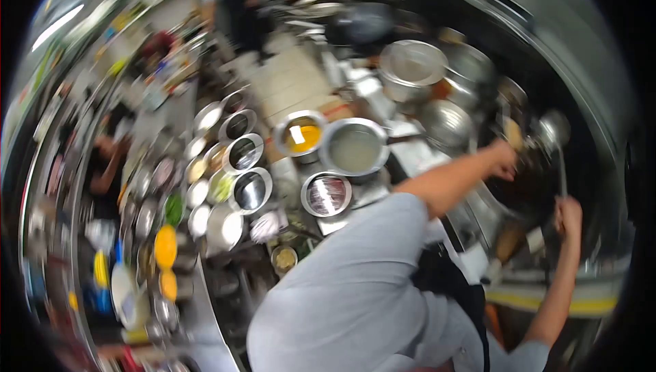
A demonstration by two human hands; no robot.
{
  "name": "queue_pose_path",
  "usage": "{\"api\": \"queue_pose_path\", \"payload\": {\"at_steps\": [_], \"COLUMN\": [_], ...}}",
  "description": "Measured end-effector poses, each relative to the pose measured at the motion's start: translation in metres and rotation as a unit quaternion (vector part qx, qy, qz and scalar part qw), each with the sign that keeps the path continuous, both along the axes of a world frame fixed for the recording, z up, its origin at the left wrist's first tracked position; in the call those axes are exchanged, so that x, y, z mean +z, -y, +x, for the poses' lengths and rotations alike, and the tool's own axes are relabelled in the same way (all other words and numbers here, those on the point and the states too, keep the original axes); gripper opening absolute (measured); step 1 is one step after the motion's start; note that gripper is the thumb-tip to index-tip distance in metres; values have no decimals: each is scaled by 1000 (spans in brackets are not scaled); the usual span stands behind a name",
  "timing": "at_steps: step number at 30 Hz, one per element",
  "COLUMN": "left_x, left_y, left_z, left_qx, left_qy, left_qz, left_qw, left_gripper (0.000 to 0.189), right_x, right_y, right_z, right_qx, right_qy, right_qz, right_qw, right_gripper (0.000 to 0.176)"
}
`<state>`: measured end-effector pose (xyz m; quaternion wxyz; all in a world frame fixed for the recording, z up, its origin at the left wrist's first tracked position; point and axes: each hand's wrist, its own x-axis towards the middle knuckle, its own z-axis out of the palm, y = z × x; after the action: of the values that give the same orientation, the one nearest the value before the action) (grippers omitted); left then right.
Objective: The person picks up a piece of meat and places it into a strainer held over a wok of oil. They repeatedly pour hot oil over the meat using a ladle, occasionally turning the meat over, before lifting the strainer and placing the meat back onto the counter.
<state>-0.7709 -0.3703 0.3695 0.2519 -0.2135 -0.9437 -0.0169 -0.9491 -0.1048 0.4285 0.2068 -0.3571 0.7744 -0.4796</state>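
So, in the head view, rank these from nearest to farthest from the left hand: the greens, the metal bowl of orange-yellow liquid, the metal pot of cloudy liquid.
From the left hand:
1. Metal pot of cloudy liquid: to its left.
2. Metal bowl of orange-yellow liquid: just past the pot.
3. Greens: far left, lower in view.
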Motion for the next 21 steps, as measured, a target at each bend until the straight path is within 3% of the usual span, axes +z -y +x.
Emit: {"api": "queue_pose_path", "payload": {"at_steps": [1,2,3,4,6,7,8,9,10,12,13,14,15,16,17,18,20,21], "left_x": [4,-4,27,26,11,-60,-54,-8,33,37,39,40,39,38,38,37,36,35], "left_y": [-1,2,-10,-9,-3,26,19,-10,-36,-32,-30,-28,-27,-26,-25,-25,-25,-25], "left_z": [8,3,20,17,9,-29,-22,-10,0,4,5,7,9,10,12,12,12,12], "left_qx": [20,-26,78,60,90,19,91,171,251,251,258,259,265,270,272,272,279,279], "left_qy": [10,-14,82,109,114,140,240,261,265,273,267,270,268,266,271,275,274,276], "left_qz": [31,107,19,36,45,376,499,677,808,797,791,788,785,783,776,775,771,770], "left_qw": [999,994,993,992,988,916,827,667,463,476,486,489,492,494,500,500,503,503], "left_gripper": [24,27,28,26,24,16,10,6,4,4,7,7,5,4,4,4,4,4], "right_x": [16,26,4,4,-4,-46,-11,-12,-18,-35,-40,-42,-38,-34,-27,-21,-16,-10], "right_y": [3,3,2,1,-7,-13,-16,-15,-22,-19,-16,-16,-17,-18,-17,-21,-28,-29], "right_z": [27,41,23,26,18,-23,16,26,26,25,32,38,46,52,55,49,45,46], "right_qx": [-64,-75,-79,-137,-174,-148,-177,-193,-204,-46,-219,-222,-212,-193,-216,-145,-163,-165], "right_qy": [160,123,-50,131,21,-124,-84,-98,-113,-193,-76,-72,107,282,449,630,674,675], "right_qz": [-18,15,42,-10,118,218,263,263,263,375,256,253,176,92,-3,-73,-121,-123], "right_qw": [985,989,995,982,977,957,945,940,936,906,939,939,955,935,867,759,710,709], "right_gripper": [22,21,18,16,16,17,19,19,19,20,15,15,16,19,25,23,26,26]}}
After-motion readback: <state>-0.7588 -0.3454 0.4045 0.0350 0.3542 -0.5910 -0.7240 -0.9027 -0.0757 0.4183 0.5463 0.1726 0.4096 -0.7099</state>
